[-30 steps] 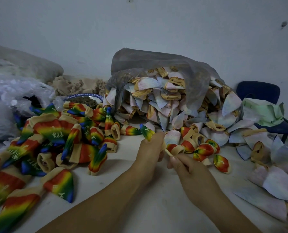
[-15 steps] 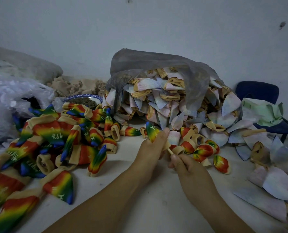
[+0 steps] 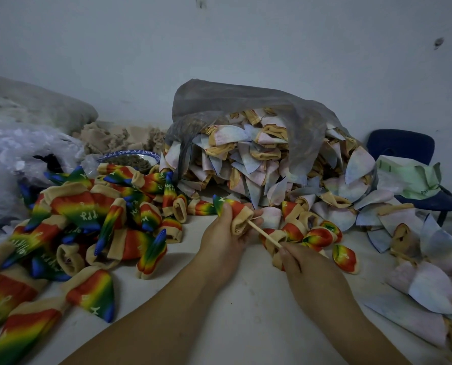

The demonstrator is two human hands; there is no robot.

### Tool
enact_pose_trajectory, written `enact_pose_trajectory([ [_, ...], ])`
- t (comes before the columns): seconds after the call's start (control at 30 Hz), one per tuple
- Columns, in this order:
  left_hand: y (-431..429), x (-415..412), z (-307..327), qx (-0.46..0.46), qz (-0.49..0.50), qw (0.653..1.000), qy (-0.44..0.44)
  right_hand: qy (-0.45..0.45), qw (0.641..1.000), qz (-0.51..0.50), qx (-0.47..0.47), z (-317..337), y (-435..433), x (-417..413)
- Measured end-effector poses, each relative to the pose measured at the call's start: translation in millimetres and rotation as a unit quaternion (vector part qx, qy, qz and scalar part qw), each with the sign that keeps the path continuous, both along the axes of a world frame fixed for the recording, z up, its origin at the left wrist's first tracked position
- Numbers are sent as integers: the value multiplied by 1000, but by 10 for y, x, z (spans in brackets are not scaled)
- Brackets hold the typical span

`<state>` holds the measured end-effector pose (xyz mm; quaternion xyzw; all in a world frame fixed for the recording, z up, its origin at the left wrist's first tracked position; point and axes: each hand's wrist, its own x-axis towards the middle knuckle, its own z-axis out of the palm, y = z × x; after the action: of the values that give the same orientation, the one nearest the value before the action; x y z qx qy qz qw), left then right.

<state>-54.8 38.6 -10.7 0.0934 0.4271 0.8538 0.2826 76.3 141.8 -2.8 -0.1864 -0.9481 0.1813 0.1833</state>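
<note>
Left grip: fingers and thumb are curled round a rainbow fabric cone, which is held just above the bench near the middle of the head view. The cone's blue-green tip points toward 11 o'clock and its tan cuff opens toward 4 o'clock.

Right grip: thumb and fingers pinch the near end of a thin wooden stick. The stick slants toward 10 o'clock, and its far end meets the cuff's opening.

At 9 o'clock of the hands a heap of rainbow pieces covers the bench. At 12 o'clock a grey mesh bag lies open, with pale pink-blue pieces piled in and before its mouth. At 3 o'clock, just beside the right grip, lies a small cluster of red-orange pieces. A blue-rimmed bowl stands at 11 o'clock, behind the rainbow heap. A blue chair stands at 2 o'clock, with pale green cloth on its seat.
</note>
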Motion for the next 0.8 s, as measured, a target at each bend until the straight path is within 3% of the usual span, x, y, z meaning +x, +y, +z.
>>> enact_pose_trajectory([
  [0.13,-40,8,42,46,-52,997,-33,-31,999,17,-17,-24,-64,7],
  [0.3,6,137,41,23,-132,991,-15,-16,1000,-7,-15,-9,-45,-32],
  [0.6,-6,167,15,-107,-101,979,142,45,998,-30,-23,-40,47,-21],
  [0.8,-46,121,-1,-27,-153,982,105,90,992,-7,-92,-2,103,-17],
])
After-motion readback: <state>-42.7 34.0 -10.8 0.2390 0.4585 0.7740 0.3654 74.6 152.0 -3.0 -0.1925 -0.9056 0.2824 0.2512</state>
